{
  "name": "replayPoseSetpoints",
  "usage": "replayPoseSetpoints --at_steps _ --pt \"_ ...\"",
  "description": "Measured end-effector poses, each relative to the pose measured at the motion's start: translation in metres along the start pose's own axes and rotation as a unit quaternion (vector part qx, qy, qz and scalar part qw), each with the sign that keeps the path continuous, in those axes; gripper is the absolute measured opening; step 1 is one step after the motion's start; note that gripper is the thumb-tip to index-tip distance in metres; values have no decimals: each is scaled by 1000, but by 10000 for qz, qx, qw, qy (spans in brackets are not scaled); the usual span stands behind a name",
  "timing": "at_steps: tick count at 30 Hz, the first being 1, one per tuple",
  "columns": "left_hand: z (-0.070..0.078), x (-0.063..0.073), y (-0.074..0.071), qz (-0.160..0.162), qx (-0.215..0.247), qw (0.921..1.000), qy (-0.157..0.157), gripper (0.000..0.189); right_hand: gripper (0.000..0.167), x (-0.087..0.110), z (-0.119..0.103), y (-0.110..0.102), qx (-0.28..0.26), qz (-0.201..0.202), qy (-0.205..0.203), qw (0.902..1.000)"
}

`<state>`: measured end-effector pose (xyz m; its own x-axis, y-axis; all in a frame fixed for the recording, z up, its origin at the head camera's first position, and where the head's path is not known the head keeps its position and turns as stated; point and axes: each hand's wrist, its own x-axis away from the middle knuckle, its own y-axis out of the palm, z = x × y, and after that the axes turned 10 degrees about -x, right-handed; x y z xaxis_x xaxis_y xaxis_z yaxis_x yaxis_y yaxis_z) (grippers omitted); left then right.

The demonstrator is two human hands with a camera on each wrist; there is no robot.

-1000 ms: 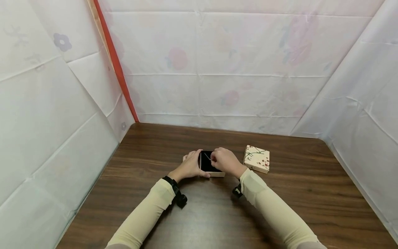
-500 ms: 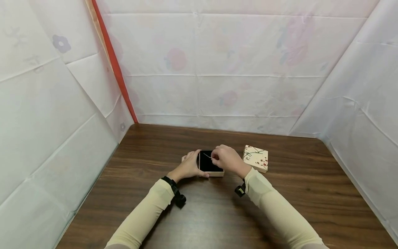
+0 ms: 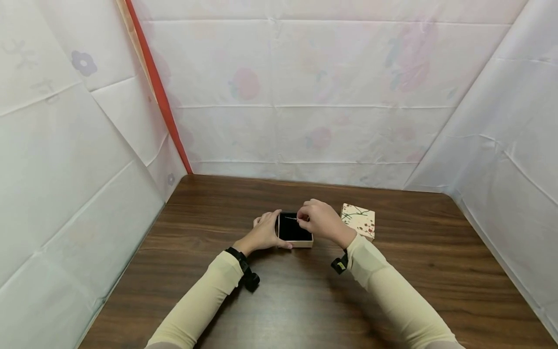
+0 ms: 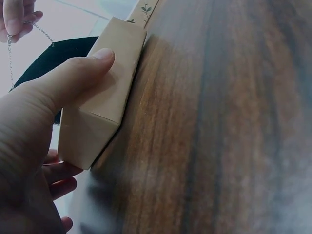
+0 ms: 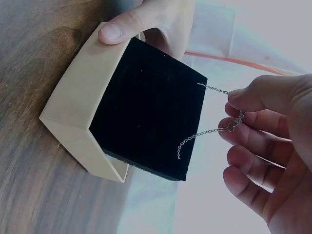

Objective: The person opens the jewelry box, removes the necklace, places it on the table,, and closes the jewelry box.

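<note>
Thumb and forefinger of the right hand (image 3: 321,223) pinch a thin silver chain (image 5: 209,131); the other fingers curl loosely, holding nothing we can see. We take this as a precision pinch, since links so fine give a whole fist little to work with. Two strands run from the pinch down to the far part of a black pad (image 5: 146,107), one farther left than the other; whether they go through it or just lie on it, we can't tell.

Left hand (image 3: 263,232) grips the open box (image 3: 301,244), thumb on the near wall, fingers around the left and far sides. We read that as bracing: a light box could slide if the chain is pulled. Gripping from the left also leaves the right side free for the other hand.

Pad sits in the box, seemingly tilted, its far edge above the wall in the right wrist view.

Just right of the box we log the lid (image 3: 359,218), flowered face up, partly behind the right wrist; probably parked there to keep it within reach. All on the brown table (image 3: 279,300), white sheets (image 3: 340,63) on the far, left and right sides.
</note>
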<state>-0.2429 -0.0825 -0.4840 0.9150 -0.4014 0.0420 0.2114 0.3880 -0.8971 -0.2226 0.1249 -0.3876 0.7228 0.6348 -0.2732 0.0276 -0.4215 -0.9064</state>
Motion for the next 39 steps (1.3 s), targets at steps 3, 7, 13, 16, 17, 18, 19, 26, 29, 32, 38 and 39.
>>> replayPoseSetpoints --at_steps 3,7,13,16,17,18,19,26,29,32,38,39 --pt "-1 0 0 6 13 10000 39 119 6 0 1 0 -13 -43 52 10000" --pt "-2 0 -1 35 60 9999 112 118 6 -1 2 2 -41 -51 65 10000" --pt "-4 1 -2 29 90 9998 184 116 6 -3 3 4 -57 -35 44 10000" --pt "-5 3 -3 54 143 9997 212 115 6 -4 3 4 -68 -36 23 10000" --pt "-5 4 -3 78 164 9996 225 113 6 -4 2 4 -72 -42 21 10000" --pt "-6 5 -3 95 195 9995 219 112 6 -4 2 4 -76 -40 16 10000" --pt "-5 6 -4 123 223 9995 202 110 6 -5 2 4 -75 -37 15 10000" --pt "-3 7 -3 680 364 9968 189 80 7 -4 2 3 -151 -33 98 9998" --pt "-1 7 -3 883 435 9950 157 65 7 -4 4 5 -185 -52 141 9997" --pt "1 7 -3 994 506 9937 83 56 7 -4 8 7 -197 -8 154 9997" --pt "5 8 -2 1082 894 9900 -102 43 5 -4 14 12 -208 89 245 9994" --pt "6 8 -2 1123 1018 9883 -161 41 6 -4 14 13 -224 86 261 9994"
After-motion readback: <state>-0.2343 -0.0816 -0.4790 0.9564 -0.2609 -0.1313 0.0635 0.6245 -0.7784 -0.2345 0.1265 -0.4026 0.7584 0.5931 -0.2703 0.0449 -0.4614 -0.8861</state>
